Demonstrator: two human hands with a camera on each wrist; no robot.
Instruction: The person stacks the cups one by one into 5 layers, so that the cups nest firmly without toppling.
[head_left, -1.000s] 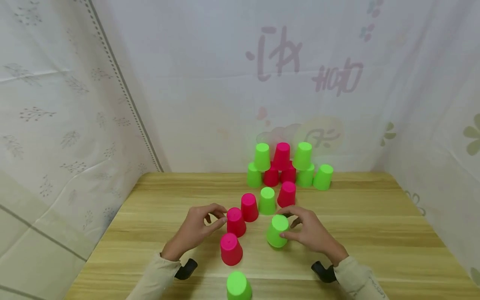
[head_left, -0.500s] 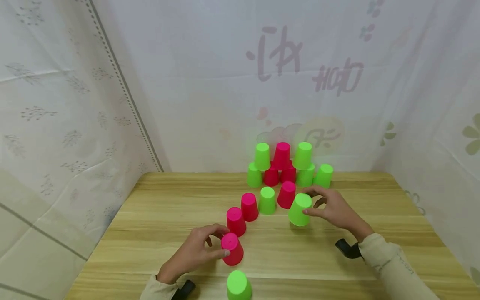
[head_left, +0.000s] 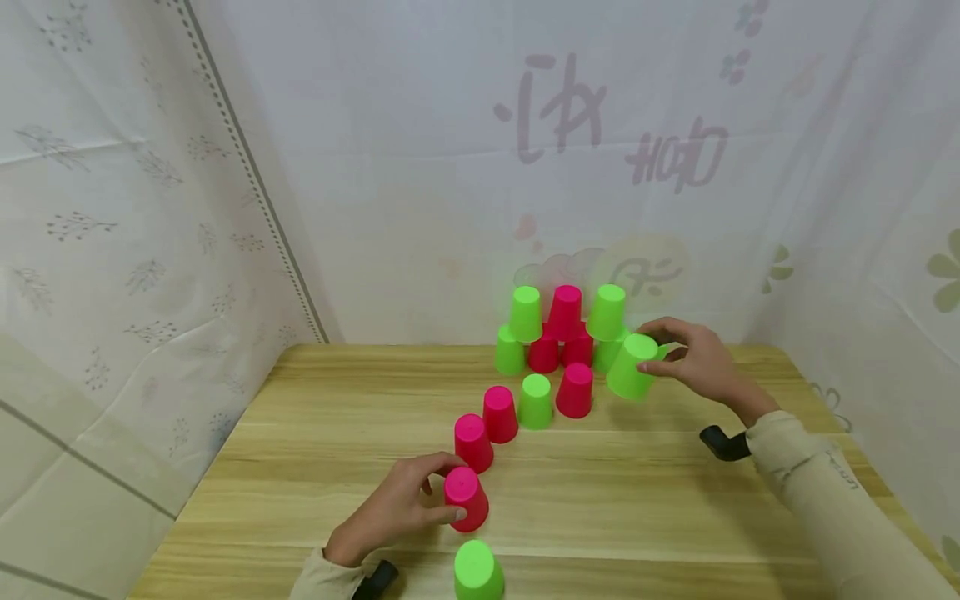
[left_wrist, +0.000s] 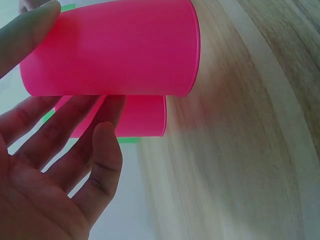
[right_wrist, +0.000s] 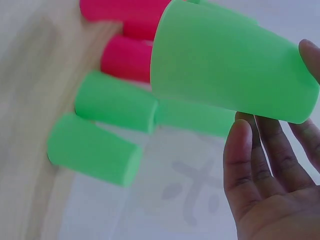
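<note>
My right hand [head_left: 702,360] pinches an upside-down green plastic cup [head_left: 632,371] between thumb and fingers, held up in front of the back row's right end. In the right wrist view this green cup [right_wrist: 225,62] fills the upper part, rim toward the left, clear of the cups behind. My left hand [head_left: 402,504] grips an upside-down pink cup [head_left: 467,502] at the front, thumb on its near side and fingers behind. The left wrist view shows the pink cup [left_wrist: 115,50] between thumb and fingers, with another pink cup [left_wrist: 142,116] beyond it.
At the back of the wooden table [head_left: 360,383] stands a row of pink and green cups, with a green [head_left: 526,314], a pink [head_left: 565,312] and another green cup on top. A slanting line of cups runs forward to a green cup [head_left: 478,571]. A white curtain [head_left: 420,167] hangs behind.
My right hand has carried the green cup up, back and right, from mid-table to the back row's right end. My left hand has moved forward toward me and taken hold of the front pink cup.
</note>
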